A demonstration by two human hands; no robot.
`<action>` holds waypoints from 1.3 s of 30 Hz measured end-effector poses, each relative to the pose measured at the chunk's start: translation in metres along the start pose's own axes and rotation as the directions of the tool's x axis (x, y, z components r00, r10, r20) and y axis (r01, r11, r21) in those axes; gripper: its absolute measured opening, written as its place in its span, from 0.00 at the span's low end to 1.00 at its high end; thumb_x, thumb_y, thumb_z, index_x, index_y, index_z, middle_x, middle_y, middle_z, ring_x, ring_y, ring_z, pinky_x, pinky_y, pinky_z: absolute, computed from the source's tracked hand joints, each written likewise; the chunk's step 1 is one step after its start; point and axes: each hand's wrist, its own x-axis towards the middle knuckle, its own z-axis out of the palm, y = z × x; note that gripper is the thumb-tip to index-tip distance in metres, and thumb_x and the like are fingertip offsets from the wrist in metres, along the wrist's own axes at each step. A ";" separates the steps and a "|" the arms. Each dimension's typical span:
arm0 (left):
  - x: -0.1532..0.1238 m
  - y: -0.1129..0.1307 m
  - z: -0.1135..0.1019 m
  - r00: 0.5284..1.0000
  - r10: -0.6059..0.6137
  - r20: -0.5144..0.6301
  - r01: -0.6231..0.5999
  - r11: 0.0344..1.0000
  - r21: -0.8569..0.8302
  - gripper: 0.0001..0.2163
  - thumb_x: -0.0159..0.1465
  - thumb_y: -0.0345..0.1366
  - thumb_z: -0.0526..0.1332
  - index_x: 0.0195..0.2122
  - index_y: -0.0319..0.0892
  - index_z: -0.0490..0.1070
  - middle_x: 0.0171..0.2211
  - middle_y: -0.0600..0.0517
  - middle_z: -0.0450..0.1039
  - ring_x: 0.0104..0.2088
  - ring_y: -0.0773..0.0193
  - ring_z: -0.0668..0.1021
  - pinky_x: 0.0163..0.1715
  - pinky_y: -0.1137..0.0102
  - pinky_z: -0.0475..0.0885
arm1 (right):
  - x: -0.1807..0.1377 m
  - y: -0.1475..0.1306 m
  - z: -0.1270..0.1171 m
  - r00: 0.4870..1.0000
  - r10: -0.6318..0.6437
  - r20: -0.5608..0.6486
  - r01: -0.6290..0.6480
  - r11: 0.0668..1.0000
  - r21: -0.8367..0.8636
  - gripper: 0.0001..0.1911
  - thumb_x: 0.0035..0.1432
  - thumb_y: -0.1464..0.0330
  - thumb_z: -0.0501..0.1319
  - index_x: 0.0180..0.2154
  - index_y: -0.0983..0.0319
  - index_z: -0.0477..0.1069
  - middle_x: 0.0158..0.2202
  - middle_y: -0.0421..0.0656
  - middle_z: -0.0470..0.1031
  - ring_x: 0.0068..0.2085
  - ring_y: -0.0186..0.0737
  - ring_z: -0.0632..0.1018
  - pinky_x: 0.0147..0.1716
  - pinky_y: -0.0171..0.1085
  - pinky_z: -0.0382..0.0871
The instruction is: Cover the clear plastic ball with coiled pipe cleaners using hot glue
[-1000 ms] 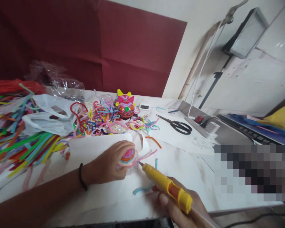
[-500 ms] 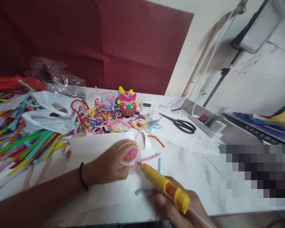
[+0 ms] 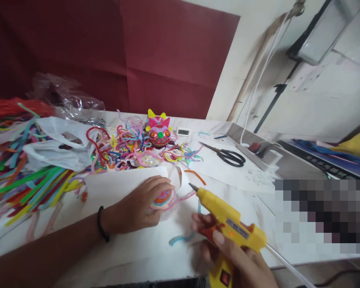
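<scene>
My left hand (image 3: 139, 206) is cupped over a small round ball wrapped in coloured pipe cleaners (image 3: 163, 198), holding it against the white table (image 3: 132, 252). A pink pipe cleaner tail (image 3: 184, 197) trails from the ball to the right. My right hand (image 3: 228, 256) grips a yellow hot glue gun (image 3: 228, 222). Its nozzle points up and left and hangs a little right of the ball, not touching it. A red light glows on the gun's side.
A heap of curled pipe cleaners (image 3: 132, 150) and a pink cat-like figure (image 3: 159, 132) lie behind. Long straight pipe cleaners (image 3: 21, 176) and a white plastic bag (image 3: 54, 148) fill the left. Black scissors (image 3: 228, 156), a small timer (image 3: 183, 131) and a power strip (image 3: 258, 154) sit right.
The glue gun's nozzle has come off the ball and moved right and up. The gun has turned so that its side and handle show. My left hand stays on the ball.
</scene>
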 end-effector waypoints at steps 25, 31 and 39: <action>0.002 0.003 -0.003 1.000 0.014 0.025 -0.015 0.999 0.031 0.25 0.58 0.25 0.57 0.57 0.45 0.62 0.56 0.43 0.65 0.57 0.51 0.68 0.57 0.56 0.68 | 0.039 -0.004 0.016 0.990 -0.085 0.114 0.081 0.996 0.042 0.20 0.48 0.59 0.73 0.42 0.61 0.77 0.40 0.46 0.80 0.37 0.42 0.80 0.23 0.32 0.70; 0.003 0.005 -0.005 0.999 -0.013 0.029 0.012 0.999 0.037 0.24 0.59 0.26 0.56 0.57 0.45 0.61 0.56 0.43 0.65 0.57 0.50 0.68 0.57 0.55 0.68 | 0.042 -0.004 0.014 0.993 -0.044 0.108 0.047 0.999 -0.023 0.23 0.47 0.56 0.73 0.41 0.62 0.74 0.43 0.50 0.80 0.34 0.45 0.82 0.18 0.31 0.68; 0.002 0.003 -0.004 1.000 -0.004 0.031 0.004 1.000 0.004 0.21 0.61 0.27 0.57 0.56 0.46 0.62 0.58 0.42 0.63 0.58 0.50 0.68 0.56 0.55 0.70 | 0.031 0.008 0.008 0.994 -0.009 0.107 0.020 0.995 -0.095 0.26 0.49 0.50 0.70 0.43 0.61 0.74 0.42 0.50 0.80 0.30 0.44 0.82 0.17 0.30 0.65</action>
